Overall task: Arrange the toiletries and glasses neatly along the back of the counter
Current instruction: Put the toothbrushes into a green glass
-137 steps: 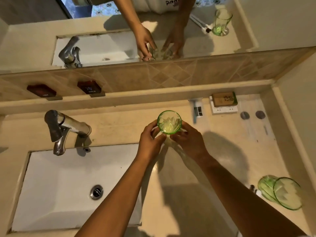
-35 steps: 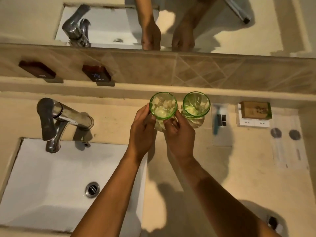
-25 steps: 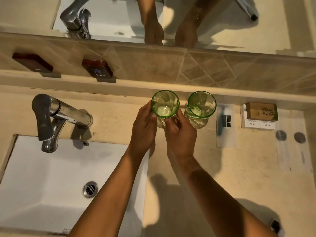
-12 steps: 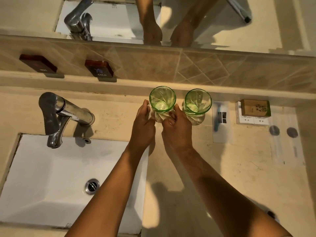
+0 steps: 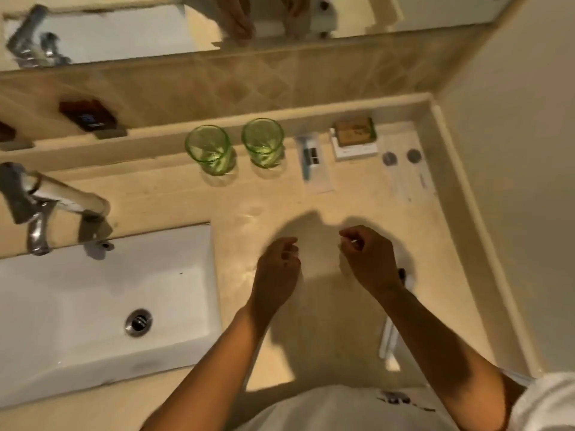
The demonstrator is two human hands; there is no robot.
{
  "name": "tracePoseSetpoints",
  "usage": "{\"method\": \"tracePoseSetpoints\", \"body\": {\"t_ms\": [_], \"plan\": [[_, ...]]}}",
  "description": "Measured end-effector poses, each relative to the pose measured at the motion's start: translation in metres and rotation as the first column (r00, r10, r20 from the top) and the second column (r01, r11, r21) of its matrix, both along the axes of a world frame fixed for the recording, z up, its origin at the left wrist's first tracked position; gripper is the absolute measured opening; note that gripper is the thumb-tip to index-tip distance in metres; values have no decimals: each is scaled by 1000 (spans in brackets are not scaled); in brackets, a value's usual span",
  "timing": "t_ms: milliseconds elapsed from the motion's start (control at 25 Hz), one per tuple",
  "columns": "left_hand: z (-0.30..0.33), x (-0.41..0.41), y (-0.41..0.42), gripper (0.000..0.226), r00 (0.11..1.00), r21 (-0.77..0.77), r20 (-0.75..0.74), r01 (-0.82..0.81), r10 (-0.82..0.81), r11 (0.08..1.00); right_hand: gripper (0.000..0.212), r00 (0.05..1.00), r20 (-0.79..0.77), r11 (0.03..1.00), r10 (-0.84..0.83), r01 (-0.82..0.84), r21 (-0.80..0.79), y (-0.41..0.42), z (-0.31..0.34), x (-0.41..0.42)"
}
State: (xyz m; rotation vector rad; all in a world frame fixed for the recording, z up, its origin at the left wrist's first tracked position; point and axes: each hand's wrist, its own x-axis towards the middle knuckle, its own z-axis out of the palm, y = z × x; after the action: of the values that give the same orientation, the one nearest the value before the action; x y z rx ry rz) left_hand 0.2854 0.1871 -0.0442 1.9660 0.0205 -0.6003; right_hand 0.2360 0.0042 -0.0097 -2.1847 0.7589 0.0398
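Two green glasses stand upright side by side at the back of the counter, the left glass [image 5: 210, 149] and the right glass [image 5: 264, 142]. To their right lie a clear sachet with a blue item [image 5: 312, 160], a brown soap box on a white box [image 5: 354, 135] and a flat packet with two dark discs [image 5: 404, 163]. My left hand [image 5: 277, 269] and my right hand [image 5: 367, 259] hover over the middle of the counter, fingers loosely curled, holding nothing. A white toothbrush-like item [image 5: 390, 334] lies under my right forearm.
A white sink [image 5: 93, 300] with a chrome tap [image 5: 37, 209] fills the left side. A raised ledge [image 5: 155, 141] and a mirror [image 5: 124, 29] run behind the counter. A wall [image 5: 513, 150] closes the right side.
Both hands have let go of the left glass and drawn back toward me. The two glasses now stand alone at the back ledge. The view has tilted.
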Motion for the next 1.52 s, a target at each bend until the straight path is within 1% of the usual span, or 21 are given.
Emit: {"method": "tracePoseSetpoints", "body": {"t_ms": [80, 200, 280, 320, 400, 520, 600, 720, 840, 960, 1040, 1120, 1200, 1240, 1320, 1400, 1480, 1520], "plan": [[1, -33, -30, 32, 990, -3, 10, 144, -144, 990, 16, 995, -36, 994, -97, 95, -49, -32, 1, -46], [-3, -67, -70, 30, 939, 66, 4, 344, -345, 937, 14, 963, -95, 968, -251, 247, -49, -66, 0, -101], [-3, -85, -90, 29, 897, 101, 28, 436, -441, 894, 14, 940, -168, 955, -296, 295, -34, -77, -8, -127], [-2, -93, -99, 29, 875, 126, 70, 469, -479, 874, 15, 930, -207, 952, -304, 305, -26, -80, -13, -138], [-9, -106, -112, 31, 832, 190, 179, 495, -526, 848, 16, 914, -269, 948, -304, 319, 11, -81, -23, -156], [-17, -112, -116, 36, 777, 317, 238, 505, -582, 803, 20, 905, -334, 951, -263, 302, 71, -73, -31, -169], [-22, -112, -112, 37, 713, 382, 283, 530, -641, 757, 25, 903, -364, 966, -228, 257, 31, -66, -37, -171], [-21, -112, -105, 39, 613, 486, 303, 559, -730, 671, 27, 905, -375, 979, -201, 202, -35, -62, -38, -167], [-19, -111, -97, 40, 571, 544, 301, 555, -764, 629, 21, 904, -380, 981, -194, 190, -50, -63, -34, -158], [-20, -104, -85, 42, 534, 577, 311, 551, -786, 602, 22, 902, -397, 984, -173, 138, -116, -63, -33, -149], [-22, -94, -72, 42, 562, 599, 321, 502, -762, 623, 25, 893, -421, 985, -162, 119, -126, -65, -34, -142], [-24, -78, -55, 39, 654, 614, 333, 396, -679, 683, 26, 895, -404, 981, -190, 160, -106, -70, -33, -135], [-26, -55, -34, 32, 750, 623, 362, 248, -554, 742, 26, 915, -340, 976, -215, 193, -98, -75, -26, -123], [-27, -42, -22, 29, 782, 622, 379, 181, -495, 762, 25, 933, -296, 979, -203, 187, -81, -77, -19, -114], [-29, -15, 6, 29, 816, 629, 414, 64, -403, 775, 21, 976, -190, 994, -106, 104, -18, -76, -3, -83], [-33, 11, 30, 40, 825, 633, 445, -15, -348, 774, 17, 998, -64, 999, 9, -7, 38, -68, 9, -41], [-38, 36, 45, 49, 848, 657, 419, -37, -324, 753, 15, 995, 32, 991, 95, -98, 93, -50, 13, 5], [-40, 47, 47, 52, 856, 675, 401, -35, -327, 737, 16, 992, 53, 984, 113, -119, 130, -40, 15, 26]]}}
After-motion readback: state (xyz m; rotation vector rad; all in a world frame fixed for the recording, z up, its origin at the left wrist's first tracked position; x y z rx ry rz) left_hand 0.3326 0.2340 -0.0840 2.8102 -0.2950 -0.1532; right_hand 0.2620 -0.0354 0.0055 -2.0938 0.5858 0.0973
